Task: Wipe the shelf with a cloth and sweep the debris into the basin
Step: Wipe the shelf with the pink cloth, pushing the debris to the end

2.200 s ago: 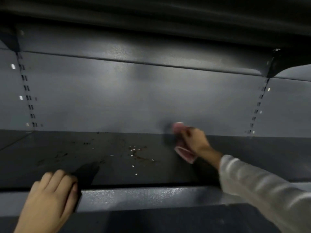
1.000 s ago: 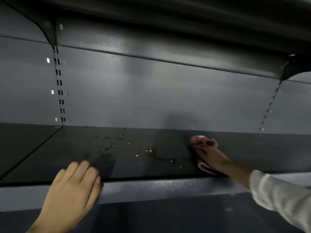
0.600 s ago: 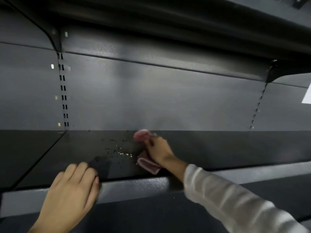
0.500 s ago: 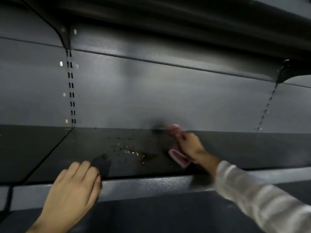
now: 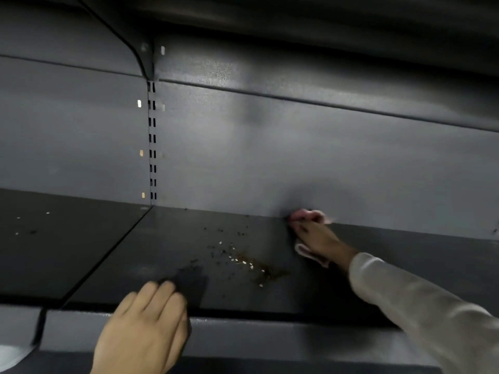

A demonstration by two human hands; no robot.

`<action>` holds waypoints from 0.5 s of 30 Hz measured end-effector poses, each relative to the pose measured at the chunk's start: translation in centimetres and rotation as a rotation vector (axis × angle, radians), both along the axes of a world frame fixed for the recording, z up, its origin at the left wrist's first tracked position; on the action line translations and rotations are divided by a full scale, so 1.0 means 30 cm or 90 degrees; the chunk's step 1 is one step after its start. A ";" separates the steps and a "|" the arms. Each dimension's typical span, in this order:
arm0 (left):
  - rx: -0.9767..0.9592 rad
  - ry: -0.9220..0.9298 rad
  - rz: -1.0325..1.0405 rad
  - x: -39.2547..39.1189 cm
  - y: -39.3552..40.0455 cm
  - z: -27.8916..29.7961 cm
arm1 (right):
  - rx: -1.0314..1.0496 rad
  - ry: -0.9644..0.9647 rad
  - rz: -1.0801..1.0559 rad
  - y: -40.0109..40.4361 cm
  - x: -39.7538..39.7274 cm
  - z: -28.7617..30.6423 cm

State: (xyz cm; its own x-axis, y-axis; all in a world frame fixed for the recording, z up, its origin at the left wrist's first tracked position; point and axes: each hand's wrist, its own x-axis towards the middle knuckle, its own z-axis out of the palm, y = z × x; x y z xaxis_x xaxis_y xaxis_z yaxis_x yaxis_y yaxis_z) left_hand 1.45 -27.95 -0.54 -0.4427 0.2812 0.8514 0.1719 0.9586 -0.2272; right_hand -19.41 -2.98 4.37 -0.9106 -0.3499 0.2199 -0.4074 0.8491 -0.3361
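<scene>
R hand (image 5: 317,238) presses cloth (image 5: 310,215) at back wall (image 5: 270,163); debris (image 5: 243,259) beside.

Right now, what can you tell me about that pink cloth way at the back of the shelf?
The pink cloth looks soft and crumpled, like a small rag. The right hand presses flat on top of it, so only two bits show: a bunched end at the fingertips, and a paler edge near the wrist. It lies on the dark shelf, pushed right up to where the shelf meets the grey back wall. The crumbs lie to its left, apart from it.
</scene>
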 end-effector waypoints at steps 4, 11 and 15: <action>0.020 -0.026 0.000 0.012 -0.004 0.006 | -0.013 -0.030 0.145 -0.184 0.075 -0.002; -0.005 -0.032 -0.016 0.017 -0.016 0.012 | -0.244 0.009 0.046 0.108 0.158 0.095; -0.002 -0.021 -0.029 0.014 -0.013 0.013 | -0.116 -0.052 -0.184 0.404 0.225 0.048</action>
State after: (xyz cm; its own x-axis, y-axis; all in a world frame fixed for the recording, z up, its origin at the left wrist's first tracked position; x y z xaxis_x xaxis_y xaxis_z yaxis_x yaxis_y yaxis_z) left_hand 1.88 -28.33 -0.14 -0.4577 0.3047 0.8353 0.2225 0.9488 -0.2242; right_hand -12.65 9.15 5.81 -0.9835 -0.0368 0.1773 -0.1245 0.8486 -0.5142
